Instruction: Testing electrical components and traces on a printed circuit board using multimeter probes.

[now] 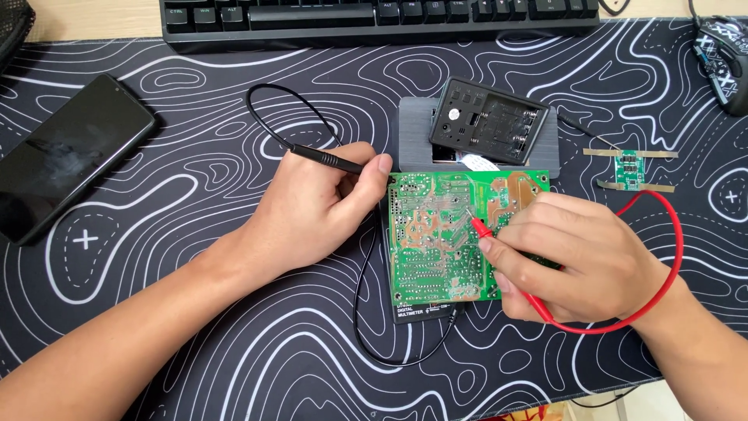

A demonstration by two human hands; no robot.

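Observation:
A green circuit board [436, 234] lies on top of a black multimeter [425, 313] in the middle of the desk mat. My left hand [312, 210] grips a black test probe [327, 160], its tip at the board's upper left corner. My right hand [576, 257] holds a red test probe [481, 228] with its tip touching the board's middle. The red lead [670, 257] loops around my right wrist. The black lead [362, 312] curves below the board.
A grey device with an open black battery cover [487, 117] sits behind the board. A small green module [628, 169] lies at right, a dark phone [66, 156] at left, a keyboard [374, 19] at the far edge, a mouse [725, 58] top right.

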